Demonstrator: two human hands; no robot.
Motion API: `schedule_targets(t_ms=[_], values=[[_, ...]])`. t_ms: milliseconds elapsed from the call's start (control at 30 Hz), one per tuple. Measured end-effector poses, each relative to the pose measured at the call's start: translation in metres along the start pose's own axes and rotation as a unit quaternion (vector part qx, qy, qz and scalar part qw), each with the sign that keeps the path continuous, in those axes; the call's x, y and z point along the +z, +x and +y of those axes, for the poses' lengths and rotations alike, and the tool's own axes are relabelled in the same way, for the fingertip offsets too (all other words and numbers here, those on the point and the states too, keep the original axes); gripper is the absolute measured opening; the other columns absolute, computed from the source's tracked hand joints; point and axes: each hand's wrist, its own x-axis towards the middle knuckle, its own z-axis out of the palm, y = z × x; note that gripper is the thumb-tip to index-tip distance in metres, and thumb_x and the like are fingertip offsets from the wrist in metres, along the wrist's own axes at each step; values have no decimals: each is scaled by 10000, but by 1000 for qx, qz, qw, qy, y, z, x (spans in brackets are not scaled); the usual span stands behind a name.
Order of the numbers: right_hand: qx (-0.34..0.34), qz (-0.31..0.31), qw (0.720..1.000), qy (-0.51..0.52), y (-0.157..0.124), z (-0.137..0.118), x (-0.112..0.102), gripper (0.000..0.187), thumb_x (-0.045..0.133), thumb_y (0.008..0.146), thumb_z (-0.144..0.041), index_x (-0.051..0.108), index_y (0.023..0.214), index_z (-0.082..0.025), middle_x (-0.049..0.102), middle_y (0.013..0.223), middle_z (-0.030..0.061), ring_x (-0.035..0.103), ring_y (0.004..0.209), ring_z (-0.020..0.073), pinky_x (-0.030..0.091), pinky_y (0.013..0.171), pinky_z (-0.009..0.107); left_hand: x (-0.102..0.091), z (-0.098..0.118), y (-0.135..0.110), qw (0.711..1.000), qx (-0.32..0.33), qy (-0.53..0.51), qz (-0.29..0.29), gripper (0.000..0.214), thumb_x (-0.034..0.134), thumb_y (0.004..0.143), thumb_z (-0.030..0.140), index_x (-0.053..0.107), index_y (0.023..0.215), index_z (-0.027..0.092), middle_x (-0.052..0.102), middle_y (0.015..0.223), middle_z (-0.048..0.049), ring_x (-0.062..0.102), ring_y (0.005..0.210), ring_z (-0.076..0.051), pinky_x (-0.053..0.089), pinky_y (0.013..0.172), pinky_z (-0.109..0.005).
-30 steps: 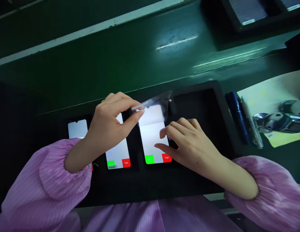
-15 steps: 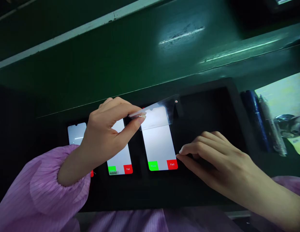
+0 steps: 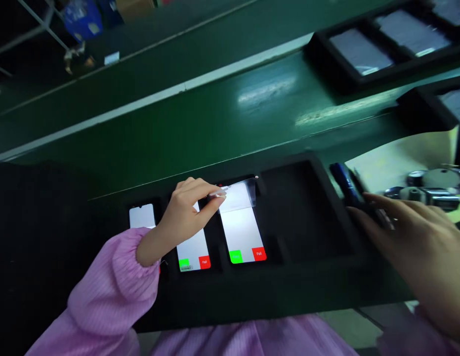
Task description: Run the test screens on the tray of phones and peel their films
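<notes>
My left hand (image 3: 190,212) pinches the edge of a clear film (image 3: 239,195) between thumb and fingers. The film slants over the top of a lit phone (image 3: 242,232), whose white screen has a green box and a red "Fail" box at the bottom. Part of a second lit phone (image 3: 194,244) shows beneath the same hand, and a third phone (image 3: 142,215) lies farther left, partly behind the sleeve. My right hand (image 3: 411,242), blurred, is over the pens at the right, thumb and forefinger apart around a clear pen (image 3: 383,217). A dark blue pen (image 3: 344,183) lies beside it.
The phones lie in a black tray (image 3: 311,165) on a green bench (image 3: 159,128). Farther right are a paper sheet (image 3: 393,158) and shiny metal objects (image 3: 440,198). Another black tray with phones (image 3: 363,52) stands at the upper right. A pale ledge (image 3: 185,89) crosses behind.
My right hand has gone from beside the lit phone to the pens at the right. My left hand keeps its pinch on the film. The view has shifted, showing more trays.
</notes>
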Motion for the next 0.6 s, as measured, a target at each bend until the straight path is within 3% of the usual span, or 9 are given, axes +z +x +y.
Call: schedule_targets(t_ms=[167, 300, 500, 600], values=[[-59, 110, 992, -32, -12, 12, 8, 117, 649, 1008, -387, 725, 1054, -310, 692, 924, 96, 637, 834, 299, 492, 702, 432, -2, 9, -3, 999, 8, -2, 34, 116, 687, 959, 311, 775, 926, 242, 759, 825, -6, 680, 767, -181, 525, 759, -349], [-57, 172, 980, -85, -23, 28, 10, 238, 682, 979, -448, 745, 945, -222, 699, 887, 82, 633, 793, 249, 504, 652, 367, -5, 11, -3, 997, 39, -17, 62, 96, 699, 934, 299, 775, 913, 244, 757, 806, -3, 665, 708, -179, 509, 678, -325], [-26, 184, 982, -22, -31, 25, 3, 227, 730, 936, -434, 735, 802, -251, 695, 764, 53, 622, 677, 210, 458, 595, 324, -3, 7, -4, 998, 31, -1, 61, 139, 684, 924, 342, 772, 901, 236, 754, 813, -19, 651, 724, -187, 536, 729, -345], [17, 205, 978, 45, -36, 19, -6, 159, 781, 905, -389, 756, 892, -232, 703, 712, 67, 649, 601, 216, 439, 526, 323, 0, 0, -7, 998, 17, 12, 54, 136, 683, 933, 335, 776, 930, 235, 755, 850, -28, 654, 761, -187, 540, 755, -345]])
